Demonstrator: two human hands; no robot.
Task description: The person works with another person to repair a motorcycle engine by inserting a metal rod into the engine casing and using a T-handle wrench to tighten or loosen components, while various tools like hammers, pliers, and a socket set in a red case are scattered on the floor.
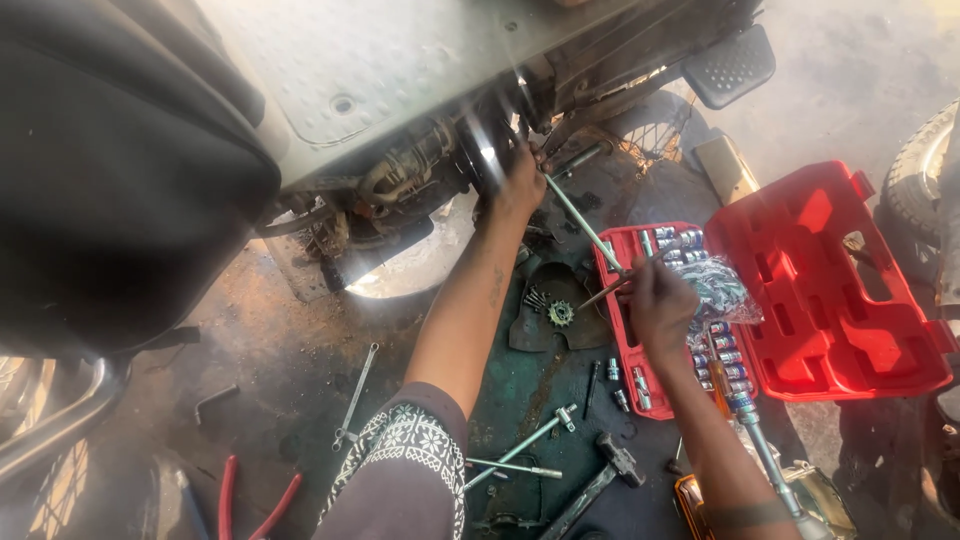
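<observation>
1. The long thin metal rod [585, 228] lies slanted. Its long line runs from the upper left, near the engine [420, 165], down to the lower right over the red tool case [800, 280].
2. The top end of the rod is just beside the left hand [520, 180]. The low end is in the right hand [655, 300].
3. There is one rod in the hands, and one small toothed gear [561, 314] on the floor under it.
4. There is one red tool case, open in two halves. Many shiny sockets [725, 365] sit in the left half.
5. One hammer [600, 485] and one long wrench [353, 398] lie on the dirty floor.
6. The right hand's fingers are curled tight around the rod.
7. The left hand's fingers press on the engine part, bent a little. I cannot tell if they grip anything.
</observation>
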